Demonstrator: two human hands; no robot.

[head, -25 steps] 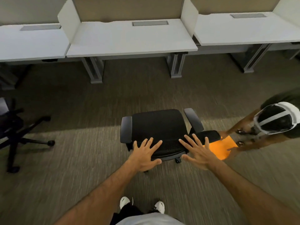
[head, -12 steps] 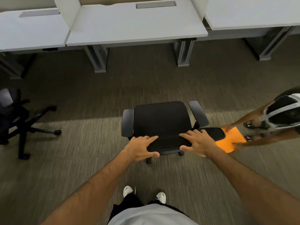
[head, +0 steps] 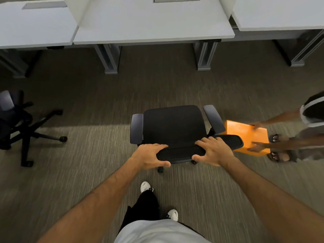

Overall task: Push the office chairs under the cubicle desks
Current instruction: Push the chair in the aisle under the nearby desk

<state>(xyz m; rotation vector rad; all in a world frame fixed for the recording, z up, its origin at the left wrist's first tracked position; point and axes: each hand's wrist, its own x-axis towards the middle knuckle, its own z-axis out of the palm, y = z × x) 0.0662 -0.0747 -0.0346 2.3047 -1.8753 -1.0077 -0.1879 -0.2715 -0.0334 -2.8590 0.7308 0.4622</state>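
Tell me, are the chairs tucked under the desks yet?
Not yet, none are tucked in. Both hands, left and right, grip the backrest of the black chair, which stands on the carpet short of the middle desk. It must roll forward between the desk legs. A second chair at the left waits too.
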